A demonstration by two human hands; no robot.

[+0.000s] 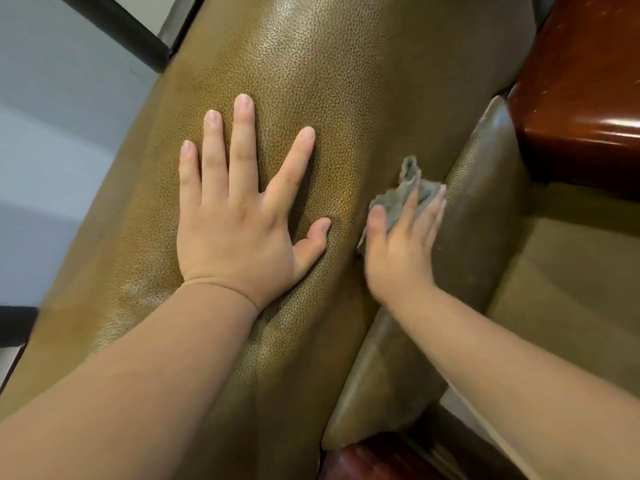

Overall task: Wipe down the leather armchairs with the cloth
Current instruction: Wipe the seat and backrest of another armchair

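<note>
An olive-brown leather armchair (311, 81) fills the view, its padded back running from lower left to upper right. My left hand (239, 216) lies flat on that leather with fingers spread. My right hand (398, 244) presses a crumpled grey cloth (401, 197) with straight fingers into the crease between the back and a leather side cushion (481, 216). Part of the cloth is hidden under the hand.
A glossy red-brown wooden armrest (581, 81) stands at the upper right, and more dark wood (367, 459) shows at the bottom. The tan seat (568, 271) lies at the right. A pale wall (62, 133) with a dark frame (121, 29) is at the left.
</note>
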